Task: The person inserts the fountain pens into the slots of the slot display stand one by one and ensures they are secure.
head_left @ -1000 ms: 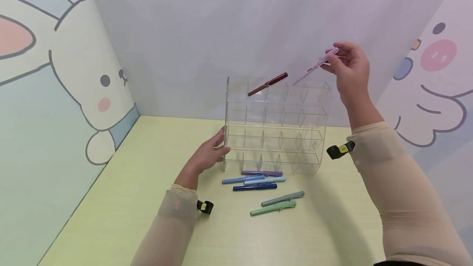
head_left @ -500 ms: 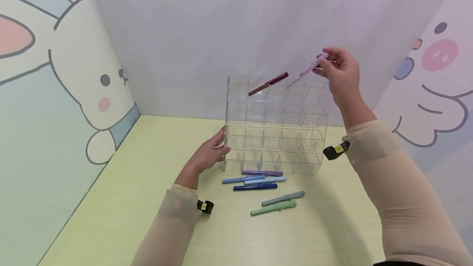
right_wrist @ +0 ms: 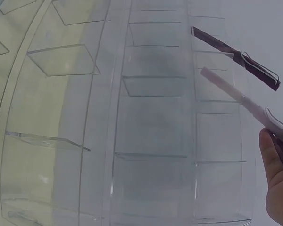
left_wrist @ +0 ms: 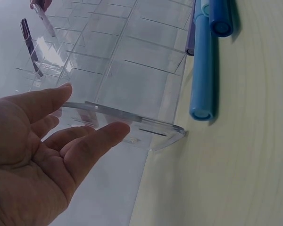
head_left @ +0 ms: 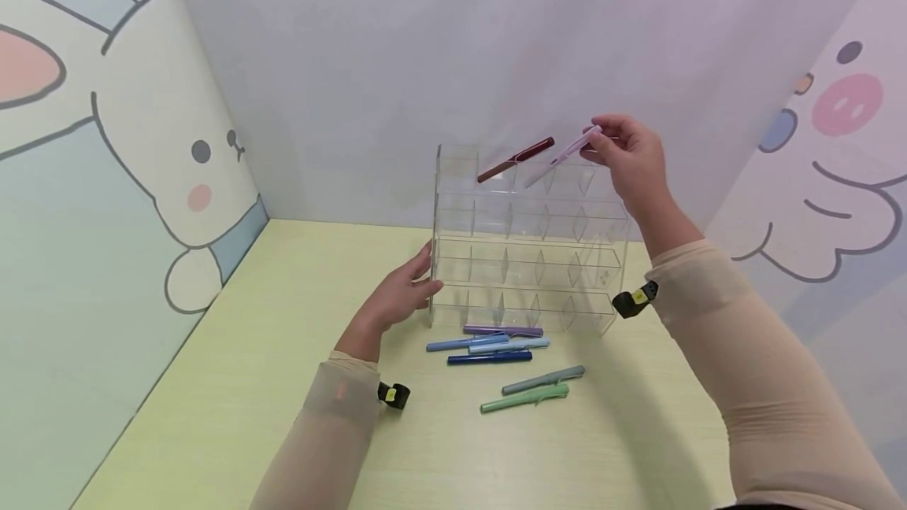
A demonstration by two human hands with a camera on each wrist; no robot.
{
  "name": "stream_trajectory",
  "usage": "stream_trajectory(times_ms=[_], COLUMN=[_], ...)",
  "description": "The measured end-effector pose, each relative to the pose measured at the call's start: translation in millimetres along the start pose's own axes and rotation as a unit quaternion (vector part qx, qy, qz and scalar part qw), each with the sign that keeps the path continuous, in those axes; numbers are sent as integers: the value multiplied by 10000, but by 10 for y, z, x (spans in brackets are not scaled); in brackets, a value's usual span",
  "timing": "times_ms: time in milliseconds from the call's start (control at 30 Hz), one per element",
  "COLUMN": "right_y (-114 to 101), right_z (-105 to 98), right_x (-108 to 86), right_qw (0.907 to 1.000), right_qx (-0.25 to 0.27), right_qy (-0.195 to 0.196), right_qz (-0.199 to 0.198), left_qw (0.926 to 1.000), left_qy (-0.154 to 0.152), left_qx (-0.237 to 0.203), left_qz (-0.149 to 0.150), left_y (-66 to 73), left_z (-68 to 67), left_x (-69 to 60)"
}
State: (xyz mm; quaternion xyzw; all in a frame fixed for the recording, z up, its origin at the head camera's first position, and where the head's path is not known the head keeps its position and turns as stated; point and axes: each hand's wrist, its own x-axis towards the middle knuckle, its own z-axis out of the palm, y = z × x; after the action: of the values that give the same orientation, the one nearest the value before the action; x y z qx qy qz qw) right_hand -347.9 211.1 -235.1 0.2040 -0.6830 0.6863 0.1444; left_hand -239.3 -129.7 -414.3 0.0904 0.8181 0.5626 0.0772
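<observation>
A clear acrylic display rack with tiered compartments stands upright on the table. My left hand holds its left side panel, thumb at the front edge and fingers behind. The left wrist view shows that panel between thumb and fingers. At the top right, my right hand pinches a pale lilac pen by its cap end, tilted with its lower end at the top tier. Just left of it, a dark red pen leans in a top-tier compartment; the right wrist view shows both, side by side and apart.
Before the rack lie a purple pen, a mid-blue pen, a light blue pen and a dark blue pen. Nearer are a grey-green pen and a green pen. A wall rises behind.
My right hand has moved left and down with the lilac pen, bringing its lower end into the top tier beside the dark red pen. My left hand has stayed on the rack.
</observation>
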Motion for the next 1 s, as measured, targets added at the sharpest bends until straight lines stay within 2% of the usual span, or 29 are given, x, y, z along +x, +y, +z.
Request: stream_trajectory(times_ms=[167,433,567,700,767,867,1000], right_y=[51,114,133,137,136,139,162], right_z=[-1,-24,-37,-74,-107,-164,-236], right_x=[-39,-48,-51,-97,-143,-225,-349], right_qw=[9996,9993,9973,9935,9948,9970,9962], right_qx=[-223,-294,-706,-1108,-937,-406,52], right_qy=[-165,-236,-160,75,220,371,396], right_qz=[-14,-45,-77,-239,-346,-539,-768], left_qw=[10000,10000,10000,10000,10000,10000,10000], left_qy=[13,-3,-18,-29,-30,-44,-61], left_qx=[43,40,6,-6,4,23,-1], left_qz=[28,9,13,21,5,-1,-18], left_y=[10,14,17,12,11,12,7], left_z=[-4,-5,-1,6,13,24,25], left_x=[-4,-13,-19,-12,1,22,30])
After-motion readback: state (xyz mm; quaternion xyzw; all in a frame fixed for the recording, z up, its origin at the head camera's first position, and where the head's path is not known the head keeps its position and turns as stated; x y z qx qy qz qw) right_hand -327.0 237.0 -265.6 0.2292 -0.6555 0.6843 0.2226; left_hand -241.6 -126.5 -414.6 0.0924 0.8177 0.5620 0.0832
